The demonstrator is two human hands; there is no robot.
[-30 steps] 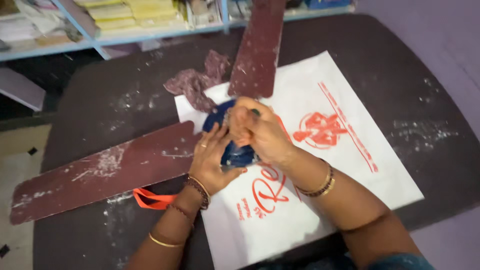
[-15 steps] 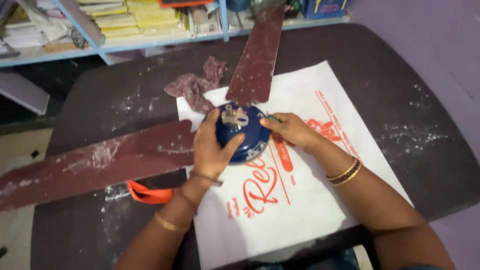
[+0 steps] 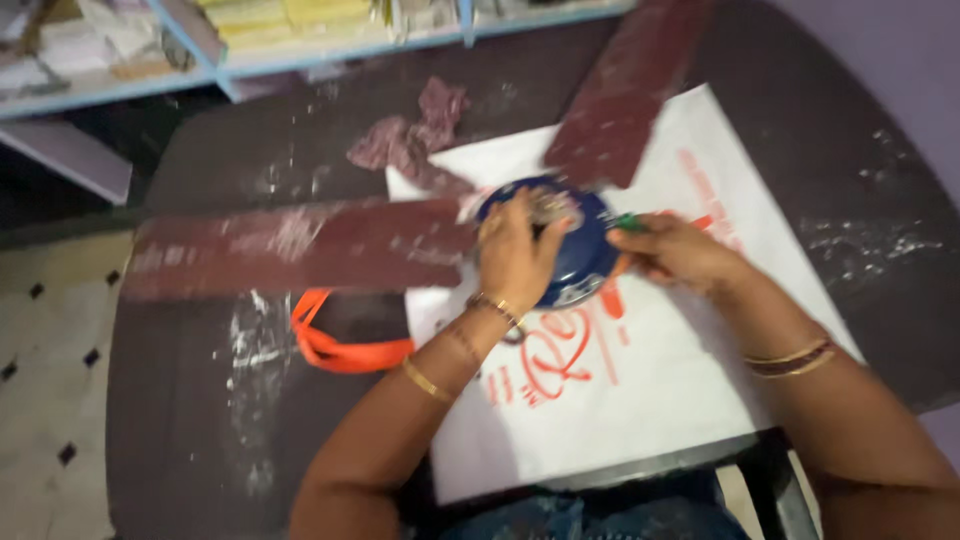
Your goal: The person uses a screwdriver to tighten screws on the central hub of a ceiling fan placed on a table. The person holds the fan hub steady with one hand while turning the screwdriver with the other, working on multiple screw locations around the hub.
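A long dark red fan blade (image 3: 300, 245) lies flat on the dark bench (image 3: 200, 400), and it is dusty with white marks. Just below it an orange strap (image 3: 340, 345) curls on the bench beside a white bag with red print (image 3: 640, 400). A crumpled reddish cloth (image 3: 410, 140) lies near the top edge of the bag. The person's left hand (image 3: 515, 255) rests on the blue round fan motor (image 3: 575, 250), which sits on the bag in the middle of the bench; the grip is folded over the top of the motor, holding it. A second red blade (image 3: 620, 95) sticks up and away from the motor. The right hand (image 3: 680, 255) is just beside the motor, closed on a small green-tipped tool (image 3: 628, 222).
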